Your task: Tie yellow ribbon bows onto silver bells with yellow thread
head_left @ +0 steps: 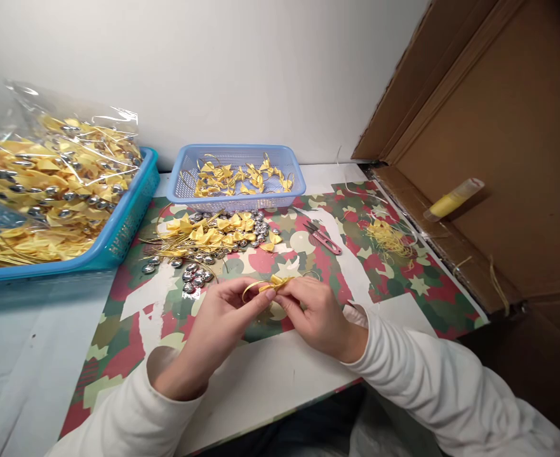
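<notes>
A small yellow ribbon bow (279, 281) with a thin gold cord is held up over the front of the table. My left hand (230, 311) is closed, pinching the bow's left side between thumb and fingers, with a loop of the cord curving past the fingertips. From the other side my right hand (311, 311) is closed on the bow too, its fingertips meeting the left ones. Just beyond the hands lie a pile of yellow bows (213, 231) with gold cords and several shiny silver bells (197, 276).
A blue basket (236, 202) of finished-looking bows stands at the back. On the left, a larger blue basket (132, 216) holds a clear bag (65, 165) of bows. Thread snips (325, 240) and tangled yellow thread (389, 241) lie right. A yellow tube (454, 200) rests by the cardboard (508, 146).
</notes>
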The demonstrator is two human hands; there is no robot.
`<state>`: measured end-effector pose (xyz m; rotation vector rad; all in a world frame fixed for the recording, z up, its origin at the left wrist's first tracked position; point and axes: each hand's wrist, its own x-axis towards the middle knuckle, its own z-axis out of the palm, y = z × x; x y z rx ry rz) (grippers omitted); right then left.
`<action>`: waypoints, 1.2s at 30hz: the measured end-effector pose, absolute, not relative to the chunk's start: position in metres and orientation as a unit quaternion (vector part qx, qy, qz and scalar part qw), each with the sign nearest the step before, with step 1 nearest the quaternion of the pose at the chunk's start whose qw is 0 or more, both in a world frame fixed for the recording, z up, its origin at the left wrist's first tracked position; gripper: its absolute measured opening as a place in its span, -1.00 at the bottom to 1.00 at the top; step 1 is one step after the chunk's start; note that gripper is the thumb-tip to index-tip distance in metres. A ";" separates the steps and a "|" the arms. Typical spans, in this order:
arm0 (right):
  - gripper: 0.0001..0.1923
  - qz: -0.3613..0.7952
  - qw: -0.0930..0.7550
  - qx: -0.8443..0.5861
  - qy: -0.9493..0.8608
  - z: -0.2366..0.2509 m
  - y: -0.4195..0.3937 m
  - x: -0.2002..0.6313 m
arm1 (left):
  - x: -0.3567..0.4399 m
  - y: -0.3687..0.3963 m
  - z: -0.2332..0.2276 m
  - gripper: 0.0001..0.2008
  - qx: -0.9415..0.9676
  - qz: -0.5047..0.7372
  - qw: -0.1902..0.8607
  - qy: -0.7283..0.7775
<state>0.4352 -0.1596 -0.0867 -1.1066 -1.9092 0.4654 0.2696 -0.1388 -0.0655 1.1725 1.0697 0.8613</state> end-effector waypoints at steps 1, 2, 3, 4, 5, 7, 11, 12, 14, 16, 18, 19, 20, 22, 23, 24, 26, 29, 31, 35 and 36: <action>-0.77 0.186 0.430 -0.444 -0.764 -0.086 -0.160 0.435 | 0.269 -0.138 -0.067 -0.75 0.511 0.371 0.620 0.466; -0.77 0.186 0.430 -0.447 -0.762 -0.085 -0.160 0.434 | 0.268 -0.138 -0.067 -0.74 0.511 0.369 0.620 0.467; -0.77 0.185 0.429 -0.453 -0.759 -0.083 -0.160 0.434 | 0.268 -0.137 -0.068 -0.74 0.510 0.368 0.619 0.470; -0.78 0.183 0.432 -0.460 -0.754 -0.081 -0.160 0.434 | 0.268 -0.137 -0.068 -0.74 0.510 0.368 0.618 0.472; -0.80 0.179 0.439 -0.466 -0.747 -0.078 -0.160 0.435 | 0.268 -0.137 -0.068 -0.74 0.511 0.368 0.616 0.473; -0.88 0.161 0.472 -0.476 -0.724 -0.070 -0.158 0.439 | 0.268 -0.139 -0.068 -0.76 0.526 0.367 0.604 0.472; -0.90 0.131 0.526 -0.473 -0.694 -0.060 -0.152 0.447 | 0.268 -0.142 -0.067 -0.82 0.614 0.354 0.515 0.482; -0.89 0.135 0.524 -0.467 -0.699 -0.059 -0.150 0.448 | 0.268 -0.143 -0.067 -0.84 0.639 0.351 0.485 0.483; -0.88 0.158 0.505 -0.457 -0.715 -0.061 -0.149 0.449 | 0.267 -0.143 -0.067 -0.87 0.681 0.349 0.432 0.478; -0.88 0.182 0.482 -0.454 -0.727 -0.063 -0.149 0.448 | 0.266 -0.143 -0.067 -0.89 0.707 0.349 0.398 0.468; -0.88 0.198 0.468 -0.454 -0.732 -0.066 -0.150 0.447 | 0.266 -0.142 -0.067 -0.90 0.722 0.352 0.381 0.458; -0.88 0.202 0.466 -0.453 -0.733 -0.066 -0.150 0.447 | 0.266 -0.142 -0.067 -0.90 0.727 0.354 0.375 0.454; -0.88 0.204 0.466 -0.451 -0.733 -0.067 -0.150 0.447 | 0.266 -0.141 -0.067 -0.90 0.731 0.355 0.370 0.451; -0.88 0.204 0.468 -0.445 -0.736 -0.068 -0.151 0.447 | 0.265 -0.142 -0.066 -0.92 0.735 0.358 0.360 0.450; -0.87 0.203 0.468 -0.441 -0.739 -0.068 -0.151 0.447 | 0.266 -0.142 -0.067 -0.93 0.736 0.359 0.356 0.451; -0.87 0.201 0.466 -0.437 -0.742 -0.068 -0.151 0.447 | 0.266 -0.142 -0.067 -0.93 0.736 0.360 0.354 0.451; -0.88 0.195 0.462 -0.428 -0.752 -0.069 -0.150 0.447 | 0.266 -0.142 -0.068 -0.92 0.735 0.362 0.357 0.449; -0.87 0.192 0.449 -0.416 -0.767 -0.070 -0.150 0.447 | 0.266 -0.142 -0.069 -0.91 0.739 0.363 0.354 0.444; -0.84 0.196 0.446 -0.413 -0.770 -0.071 -0.150 0.447 | 0.266 -0.142 -0.069 -0.91 0.742 0.363 0.344 0.446; -0.85 0.235 0.447 -0.409 -0.760 -0.071 -0.150 0.447 | 0.267 -0.142 -0.067 -0.90 0.737 0.366 0.336 0.458; -0.87 0.248 0.443 -0.412 -0.757 -0.071 -0.149 0.447 | 0.267 -0.142 -0.066 -0.90 0.734 0.367 0.339 0.461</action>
